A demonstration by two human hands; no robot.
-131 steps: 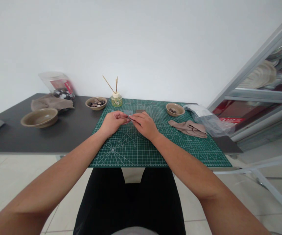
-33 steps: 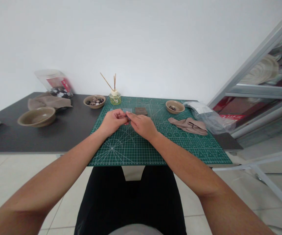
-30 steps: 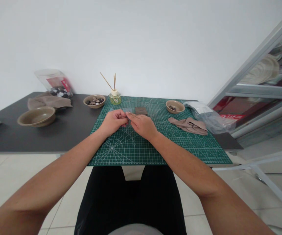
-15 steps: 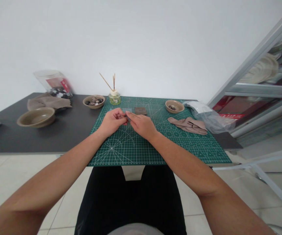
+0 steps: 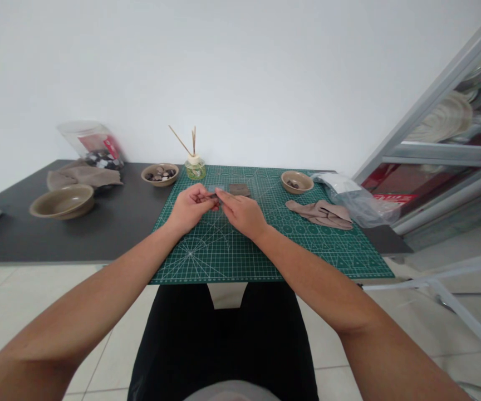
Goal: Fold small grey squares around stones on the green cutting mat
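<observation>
My left hand (image 5: 190,207) and my right hand (image 5: 243,213) meet over the far middle of the green cutting mat (image 5: 265,245). Both are closed in a pinch on a small dark thing (image 5: 214,195) between their fingertips; I cannot make out what it is. Just beyond the fingers a flat brown square piece (image 5: 239,190) lies on the mat, with a clear piece (image 5: 215,187) beside it.
A reed diffuser bottle (image 5: 195,168) stands at the mat's far edge, between two small bowls of stones (image 5: 160,174) (image 5: 295,181). A beige cloth (image 5: 319,214) and clear plastic bag (image 5: 355,200) lie right. An empty bowl (image 5: 62,201), another cloth (image 5: 82,175) and a jar (image 5: 94,146) sit left.
The hands stay together at the same spot. The left fingers have loosened a little and the small dark thing now shows between the fingertips.
</observation>
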